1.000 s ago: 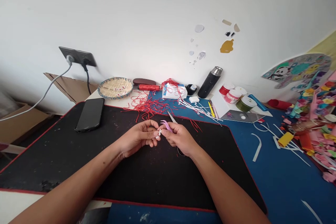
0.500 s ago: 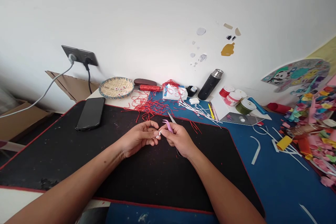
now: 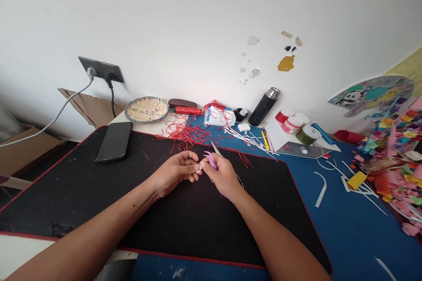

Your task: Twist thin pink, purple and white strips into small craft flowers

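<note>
- Left hand (image 3: 176, 170): thumb and forefinger pinched on a small white piece (image 3: 199, 170), the other fingers loosely curled.
- Right hand (image 3: 224, 175): closed around purple tweezers (image 3: 211, 161), with thumb and forefinger tip brought up to the same piece; whether they grip it or only touch it cannot be told.
- White piece: held between the two hands, above the black mat (image 3: 184, 224), nearer its far edge than its near edge. Its finer form is too small to read.
- Tweezers: curved tips directed up and away from the piece, toward the mat's far edge. For fine work this parked hold seems sound, leaving the fingertips free while the tool remains at hand.
- Support: a light, steady left pinch should serve best, with small movements left to the right fingertips; heavy pressure could deform or hide so small a piece.
- Clearance: a scissor blade (image 3: 216, 149) projects past the right hand across the mat's far edge, so that wrist is best moved with care. Red cord clippings (image 3: 191, 134) lie along and beyond that edge; working well inside it should prevent snagging.
</note>
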`<control>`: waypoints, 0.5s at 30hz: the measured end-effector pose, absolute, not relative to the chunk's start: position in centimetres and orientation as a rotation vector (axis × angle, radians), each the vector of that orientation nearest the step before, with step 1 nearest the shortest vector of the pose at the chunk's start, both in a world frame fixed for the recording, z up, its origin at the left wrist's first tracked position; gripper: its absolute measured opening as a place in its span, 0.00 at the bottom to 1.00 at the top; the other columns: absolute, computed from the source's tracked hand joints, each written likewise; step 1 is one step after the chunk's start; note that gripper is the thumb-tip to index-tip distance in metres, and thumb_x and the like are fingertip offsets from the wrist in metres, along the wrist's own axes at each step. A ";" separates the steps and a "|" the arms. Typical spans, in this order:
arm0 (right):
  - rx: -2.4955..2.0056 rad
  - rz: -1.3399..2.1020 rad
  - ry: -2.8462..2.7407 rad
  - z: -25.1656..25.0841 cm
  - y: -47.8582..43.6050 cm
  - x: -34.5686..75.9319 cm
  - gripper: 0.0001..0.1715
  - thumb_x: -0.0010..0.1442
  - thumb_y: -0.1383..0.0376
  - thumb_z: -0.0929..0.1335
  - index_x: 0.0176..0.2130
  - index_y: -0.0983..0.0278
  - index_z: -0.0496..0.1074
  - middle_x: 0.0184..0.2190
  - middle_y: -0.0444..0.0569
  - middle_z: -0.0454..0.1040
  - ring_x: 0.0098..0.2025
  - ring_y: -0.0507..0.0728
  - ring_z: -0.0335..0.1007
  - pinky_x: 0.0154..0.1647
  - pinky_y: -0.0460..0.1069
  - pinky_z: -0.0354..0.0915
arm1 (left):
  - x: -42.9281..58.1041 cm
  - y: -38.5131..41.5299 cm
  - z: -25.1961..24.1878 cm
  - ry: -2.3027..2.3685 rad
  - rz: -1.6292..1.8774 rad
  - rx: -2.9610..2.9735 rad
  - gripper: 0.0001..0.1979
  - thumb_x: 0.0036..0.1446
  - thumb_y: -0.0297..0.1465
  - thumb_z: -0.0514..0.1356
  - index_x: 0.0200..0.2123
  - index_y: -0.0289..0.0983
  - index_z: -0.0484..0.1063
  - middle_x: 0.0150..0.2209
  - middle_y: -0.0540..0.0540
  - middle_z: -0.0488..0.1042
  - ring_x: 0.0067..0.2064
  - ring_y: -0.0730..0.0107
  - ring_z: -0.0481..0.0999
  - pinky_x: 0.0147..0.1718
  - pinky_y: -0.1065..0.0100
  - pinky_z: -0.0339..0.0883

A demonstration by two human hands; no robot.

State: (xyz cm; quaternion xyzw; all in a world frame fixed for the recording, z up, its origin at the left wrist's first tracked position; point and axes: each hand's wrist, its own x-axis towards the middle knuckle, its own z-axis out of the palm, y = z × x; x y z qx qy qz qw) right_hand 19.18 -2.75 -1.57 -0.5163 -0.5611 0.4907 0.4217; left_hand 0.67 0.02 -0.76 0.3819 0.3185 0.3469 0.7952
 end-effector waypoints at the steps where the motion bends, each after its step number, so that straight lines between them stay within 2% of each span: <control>1: -1.294 1.229 -1.404 -1.6 -2.7 19.2 0.16 0.61 0.53 0.71 0.34 0.63 0.72 0.19 0.39 0.65 0.19 0.48 0.51 0.21 0.45 0.48 | 0.7 0.0 -0.7 0.688 0.747 0.821 0.21 0.47 0.30 0.78 0.39 0.35 0.71 0.29 0.46 0.81 0.26 0.71 0.79 0.26 0.73 0.69; 8: -1.116 1.530 -1.249 -1.0 -2.6 19.4 0.24 0.59 0.45 0.73 0.38 0.63 0.70 0.20 0.35 0.57 0.18 0.46 0.41 0.18 0.44 0.41 | 0.8 -0.1 -0.5 0.687 0.824 0.904 0.20 0.49 0.32 0.77 0.39 0.35 0.71 0.28 0.48 0.80 0.28 0.70 0.79 0.28 0.72 0.71; 12: -1.117 1.544 -1.228 -1.0 -2.6 19.5 0.26 0.58 0.44 0.74 0.39 0.62 0.69 0.21 0.35 0.56 0.19 0.46 0.41 0.18 0.44 0.41 | 0.9 -0.1 -0.4 0.687 0.844 0.955 0.20 0.49 0.34 0.77 0.39 0.36 0.71 0.29 0.48 0.80 0.27 0.69 0.78 0.28 0.70 0.71; 15: -1.190 1.469 -1.295 -1.5 -2.5 19.7 0.25 0.60 0.44 0.72 0.37 0.62 0.70 0.21 0.36 0.58 0.19 0.47 0.43 0.19 0.45 0.43 | 0.9 -0.1 -0.5 0.691 0.836 0.993 0.21 0.50 0.35 0.77 0.39 0.36 0.71 0.30 0.47 0.80 0.28 0.69 0.78 0.29 0.70 0.71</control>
